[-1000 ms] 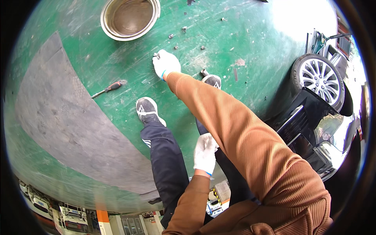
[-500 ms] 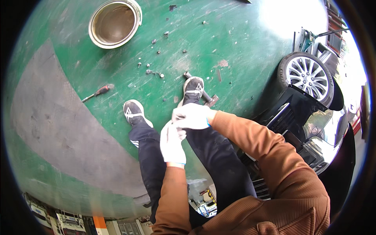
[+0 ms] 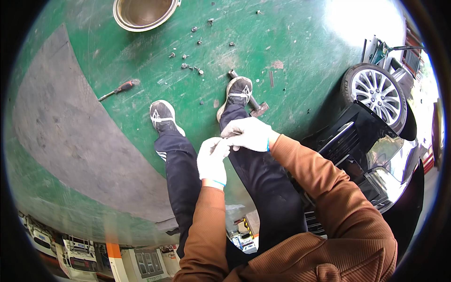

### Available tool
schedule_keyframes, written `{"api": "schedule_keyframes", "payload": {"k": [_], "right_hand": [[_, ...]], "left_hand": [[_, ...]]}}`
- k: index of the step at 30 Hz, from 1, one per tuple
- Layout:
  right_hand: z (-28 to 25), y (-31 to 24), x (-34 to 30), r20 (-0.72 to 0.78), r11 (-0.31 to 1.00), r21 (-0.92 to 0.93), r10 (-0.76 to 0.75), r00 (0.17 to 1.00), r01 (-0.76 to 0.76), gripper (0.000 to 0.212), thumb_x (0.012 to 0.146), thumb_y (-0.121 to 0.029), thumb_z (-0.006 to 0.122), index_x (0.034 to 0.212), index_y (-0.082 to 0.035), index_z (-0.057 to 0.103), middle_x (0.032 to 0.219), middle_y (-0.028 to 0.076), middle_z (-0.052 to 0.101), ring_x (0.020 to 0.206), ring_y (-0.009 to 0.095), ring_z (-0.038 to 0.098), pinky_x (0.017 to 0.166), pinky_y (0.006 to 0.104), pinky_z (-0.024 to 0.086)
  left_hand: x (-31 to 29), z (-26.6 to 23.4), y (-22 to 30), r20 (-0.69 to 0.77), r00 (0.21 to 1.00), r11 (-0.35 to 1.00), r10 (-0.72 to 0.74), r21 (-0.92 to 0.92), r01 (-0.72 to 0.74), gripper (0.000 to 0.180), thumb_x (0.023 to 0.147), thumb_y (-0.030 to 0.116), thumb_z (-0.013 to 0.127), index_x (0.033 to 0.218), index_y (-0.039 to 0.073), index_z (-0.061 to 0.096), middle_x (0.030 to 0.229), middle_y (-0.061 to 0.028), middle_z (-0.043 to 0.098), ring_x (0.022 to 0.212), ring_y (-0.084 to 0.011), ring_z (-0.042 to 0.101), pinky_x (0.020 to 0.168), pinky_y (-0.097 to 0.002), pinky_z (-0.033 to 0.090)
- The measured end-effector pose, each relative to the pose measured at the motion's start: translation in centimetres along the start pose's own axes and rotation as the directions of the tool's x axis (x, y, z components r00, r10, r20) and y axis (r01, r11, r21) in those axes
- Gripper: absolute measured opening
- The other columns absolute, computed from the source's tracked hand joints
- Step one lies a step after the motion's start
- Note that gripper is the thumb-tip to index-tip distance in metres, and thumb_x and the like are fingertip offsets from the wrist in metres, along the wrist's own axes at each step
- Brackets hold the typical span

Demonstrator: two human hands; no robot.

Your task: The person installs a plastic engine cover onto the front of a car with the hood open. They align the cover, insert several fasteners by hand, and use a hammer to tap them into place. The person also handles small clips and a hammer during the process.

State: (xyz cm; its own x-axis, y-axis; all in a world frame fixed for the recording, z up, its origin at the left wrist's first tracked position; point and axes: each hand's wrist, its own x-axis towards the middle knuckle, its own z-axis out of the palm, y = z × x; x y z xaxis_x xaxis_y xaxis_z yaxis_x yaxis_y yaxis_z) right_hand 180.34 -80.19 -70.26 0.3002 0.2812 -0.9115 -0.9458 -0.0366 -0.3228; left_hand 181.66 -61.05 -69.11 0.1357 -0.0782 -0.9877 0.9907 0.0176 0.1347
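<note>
Your gloved left hand [image 3: 212, 160] and right hand [image 3: 248, 134] meet fingertip to fingertip over your right shin [image 3: 233, 113], fingers bunched, and I cannot tell whether either grip is closed on something small between them. The loose bolts [image 3: 201, 72] lie on the green floor [image 3: 141, 54] ahead and a little left of that meeting point, well apart from both hands, shanks pointing different ways, your right hand being slightly nearer
</note>
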Motion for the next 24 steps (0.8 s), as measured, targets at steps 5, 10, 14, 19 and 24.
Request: {"api": "schedule_keyframes", "payload": {"k": [5, 10, 14, 19, 24], "right_hand": [[0.8, 0.2, -0.6, -0.054, 1.000, -0.031, 0.000, 0.999, -0.001, 0.028, 0.098, -0.012, 0.062, 0.123, -0.003, 0.070, 0.101, 0.008, 0.077, 0.082, 0.014, 0.076, 0.080, 0.0300, 0.060], [1.3, 0.5, -0.5, -0.075, 0.989, -0.121, -0.095, 0.993, 0.085, 0.025, 0.096, -0.011, 0.064, 0.118, -0.004, 0.073, 0.094, 0.008, 0.077, 0.079, 0.015, 0.075, 0.079, 0.0301, 0.060], [0.9, -0.3, -0.6, -0.057, 0.979, -0.189, -0.094, 0.994, 0.082, 0.020, 0.093, -0.012, 0.065, 0.110, -0.006, 0.075, 0.087, 0.006, 0.077, 0.076, 0.015, 0.074, 0.075, 0.0302, 0.058], [0.2, -0.7, -0.9, -0.006, 0.975, -0.217, -0.047, 0.999, 0.044, 0.018, 0.092, -0.012, 0.066, 0.106, -0.008, 0.077, 0.082, 0.005, 0.076, 0.074, 0.014, 0.073, 0.072, 0.0310, 0.057], [-0.2, -1.9, -1.8, 0.006, 0.990, -0.135, 0.043, 0.999, -0.042, 0.019, 0.090, -0.014, 0.066, 0.104, -0.007, 0.078, 0.082, 0.005, 0.076, 0.071, 0.014, 0.073, 0.071, 0.0308, 0.057]], "left_hand": [[0.0, -0.2, -0.4, 0.027, 0.999, 0.998, 0.034, 0.061, -0.035, 0.011, 0.096, 0.001, 0.070, 0.106, 0.001, 0.067, 0.089, -0.0048, 0.066, 0.078, -0.0129, 0.062, 0.072, -0.0278, 0.051], [-0.2, 0.1, -0.7, 0.023, 0.997, 0.996, 0.071, 0.047, -0.072, 0.008, 0.096, 0.001, 0.070, 0.104, 0.001, 0.068, 0.088, -0.0048, 0.067, 0.077, -0.0129, 0.061, 0.072, -0.0283, 0.051], [-0.4, 0.0, -0.4, 0.058, 0.993, 0.983, 0.105, 0.148, -0.113, 0.009, 0.095, 0.003, 0.071, 0.103, 0.000, 0.071, 0.090, -0.0053, 0.069, 0.080, -0.0130, 0.064, 0.074, -0.0280, 0.052], [-0.7, -0.2, -0.8, 0.072, 0.991, 0.957, 0.109, 0.263, -0.125, 0.014, 0.094, 0.006, 0.072, 0.106, -0.001, 0.072, 0.092, -0.0045, 0.072, 0.083, -0.0122, 0.066, 0.077, -0.0274, 0.053], [-0.5, -0.7, -1.1, 0.154, 0.952, 0.843, 0.265, 0.441, -0.306, 0.012, 0.091, 0.005, 0.075, 0.102, 0.004, 0.071, 0.093, -0.0016, 0.071, 0.084, -0.0108, 0.064, 0.077, -0.0267, 0.052]]}}
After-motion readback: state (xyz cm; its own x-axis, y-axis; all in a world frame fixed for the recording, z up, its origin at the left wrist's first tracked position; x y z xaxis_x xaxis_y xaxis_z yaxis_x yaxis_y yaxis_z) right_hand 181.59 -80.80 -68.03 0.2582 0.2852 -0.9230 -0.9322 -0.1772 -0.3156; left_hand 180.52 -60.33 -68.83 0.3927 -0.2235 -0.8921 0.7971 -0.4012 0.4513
